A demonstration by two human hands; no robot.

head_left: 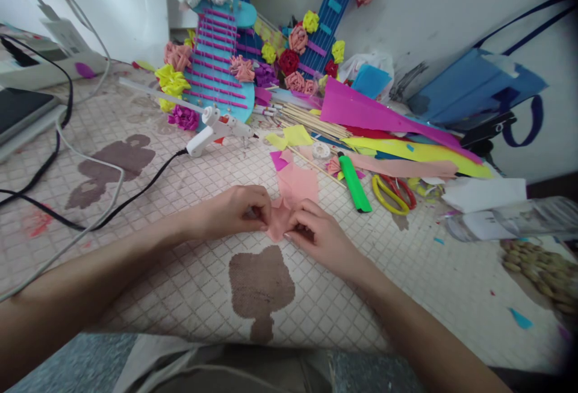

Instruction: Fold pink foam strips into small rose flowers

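A small piece of pink crepe paper (278, 219) is held up between my two hands just above the table. The fingers of my left hand (239, 212) pinch its left edge. On its right edge, the thumb and fingers of my right hand (318, 230) are closed as well. Flat pink paper pieces (301, 183) lie right behind it, with a small magenta scrap (279, 161) and yellow scraps (295, 135) beyond. A white glue gun (212, 131) rests on the table at the back left of my hands.
A green utility knife (354, 182) and scissors (391, 194) with yellow and red handles lie to the right. Behind are wooden sticks (311, 119), coloured paper sheets (383, 116) and a blue craft guitar (221, 62) with paper roses. The glue gun's black cord (149, 182) crosses the left side.
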